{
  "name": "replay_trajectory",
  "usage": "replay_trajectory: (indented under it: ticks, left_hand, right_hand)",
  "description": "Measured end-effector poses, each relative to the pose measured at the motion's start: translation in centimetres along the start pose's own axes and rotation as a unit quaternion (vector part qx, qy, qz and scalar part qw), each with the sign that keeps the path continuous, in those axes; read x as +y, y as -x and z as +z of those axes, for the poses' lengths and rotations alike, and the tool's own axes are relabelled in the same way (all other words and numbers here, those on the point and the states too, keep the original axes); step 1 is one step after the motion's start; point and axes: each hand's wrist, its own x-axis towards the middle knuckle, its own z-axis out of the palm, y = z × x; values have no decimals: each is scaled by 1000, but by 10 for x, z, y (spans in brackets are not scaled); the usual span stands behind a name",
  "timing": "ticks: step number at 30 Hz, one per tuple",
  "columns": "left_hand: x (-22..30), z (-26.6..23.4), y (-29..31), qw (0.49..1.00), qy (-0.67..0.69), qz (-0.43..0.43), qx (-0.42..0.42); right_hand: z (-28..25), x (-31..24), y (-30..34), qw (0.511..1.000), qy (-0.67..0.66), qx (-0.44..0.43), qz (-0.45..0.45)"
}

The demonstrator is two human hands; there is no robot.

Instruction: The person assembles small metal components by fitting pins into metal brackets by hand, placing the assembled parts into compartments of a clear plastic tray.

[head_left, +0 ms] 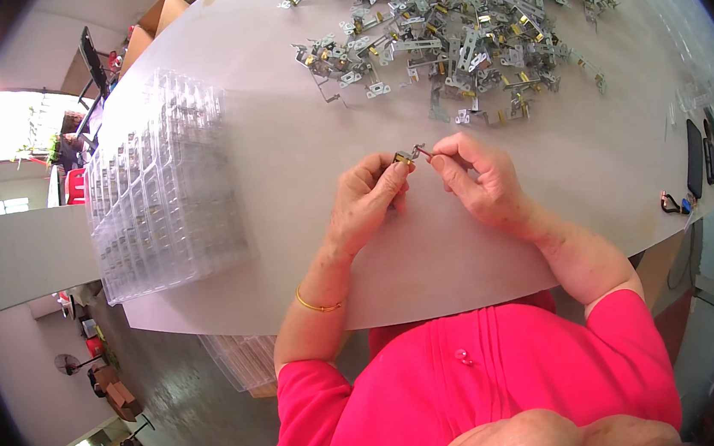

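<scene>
Between the thumb and fingers of my left hand (369, 194) is a small metal bracket (407, 158) with a brass-coloured part. My right hand (482, 178) pinches a thin, reddish-brown piece (425, 153), too small to name, whose end meets the bracket. Both hands are raised close together over the near middle of the table. Beyond them lies a loose heap of similar metal brackets (465, 49), silver with brass-coloured parts.
Clear plastic trays (166, 190) stand stacked on the table (311, 283) at the left, holding rows of small parts. At the right edge lie a flat black object (695, 158) and a tool with black-and-orange handles (670, 203). More trays (241, 360) sit below the table edge.
</scene>
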Motion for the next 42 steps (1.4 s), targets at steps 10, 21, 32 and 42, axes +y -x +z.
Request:
replay_trajectory:
  ticks: [10, 21, 32, 42]
  left_hand:
    - [2, 2, 3, 994, -85, 36, 52]
    - [-14, 3, -1, 912, -286, 274, 108]
    - [-11, 7, 1, 864, -369, 332, 87]
    - [-15, 12, 7, 970, -150, 188, 30]
  right_hand:
    - [1, 2, 0, 999, 29, 0, -20]
    - [3, -1, 1, 998, -33, -46, 33]
    - [7, -4, 4, 999, 22, -35, -29]
    - [0, -6, -2, 989, 32, 63, -128]
